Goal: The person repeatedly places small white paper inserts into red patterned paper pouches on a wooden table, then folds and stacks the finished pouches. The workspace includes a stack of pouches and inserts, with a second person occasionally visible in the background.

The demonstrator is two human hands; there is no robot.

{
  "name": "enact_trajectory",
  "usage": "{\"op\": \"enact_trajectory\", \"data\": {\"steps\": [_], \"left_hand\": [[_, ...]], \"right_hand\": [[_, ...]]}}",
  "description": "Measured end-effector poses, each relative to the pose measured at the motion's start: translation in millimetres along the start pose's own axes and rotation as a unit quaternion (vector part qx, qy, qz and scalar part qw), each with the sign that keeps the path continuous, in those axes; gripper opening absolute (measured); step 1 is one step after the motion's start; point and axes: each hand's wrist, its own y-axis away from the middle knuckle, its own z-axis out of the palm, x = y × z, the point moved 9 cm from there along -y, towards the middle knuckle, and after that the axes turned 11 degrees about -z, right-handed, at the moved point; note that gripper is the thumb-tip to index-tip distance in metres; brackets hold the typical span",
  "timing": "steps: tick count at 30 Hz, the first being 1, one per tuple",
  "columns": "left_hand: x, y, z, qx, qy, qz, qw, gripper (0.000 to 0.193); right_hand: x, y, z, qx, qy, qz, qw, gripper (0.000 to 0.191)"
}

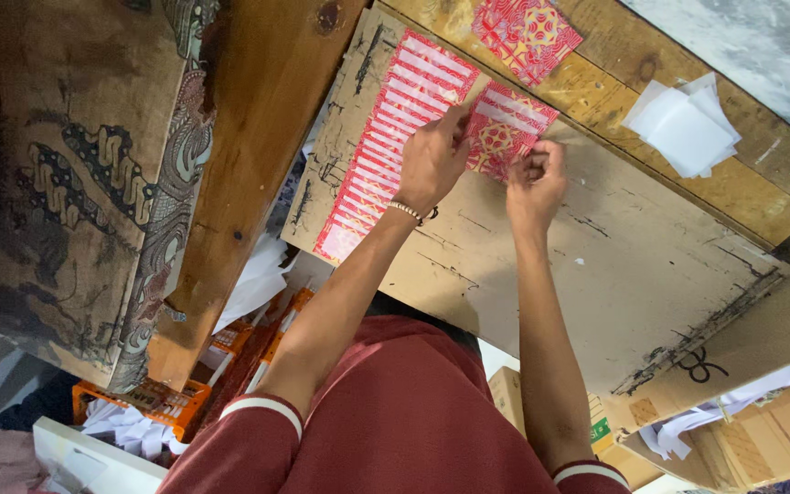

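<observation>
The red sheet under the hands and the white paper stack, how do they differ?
The red sheet is patterned in red and white with a gold medallion; the white paper stack is plain. Both hands, left and right, touch the red sheet; the white stack lies untouched. The red sheet rests on the cardboard, the white stack on the wooden plank. Both lie flat.

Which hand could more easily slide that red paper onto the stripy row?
Probably the left hand: it holds the red paper on the side next to the stripy row. The right hand pinches the edge farther from it.
</observation>
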Motion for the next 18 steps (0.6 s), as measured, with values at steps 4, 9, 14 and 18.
{"op": "enact_trajectory", "data": {"steps": [4,9,14,18], "left_hand": [[5,3,4,0.037,-0.063,0.018,0.997,0.039],[15,9,2,0.076,-0.079,0.031,0.993,0.038],[31,42,3,0.101,-0.092,0.048,0.989,0.041],[33,75,22,0.056,-0.110,0.052,0.991,0.044]], "right_hand": [[-12,2,-1,-0.025,0.080,0.003,0.996,0.023],[-36,-8,-64,0.089,0.180,-0.149,0.968,0.037],[5,-46,-174,0.179,0.243,-0.073,0.951,0.023],[18,-71,-193,0.106,0.367,-0.089,0.920,0.023]]}}
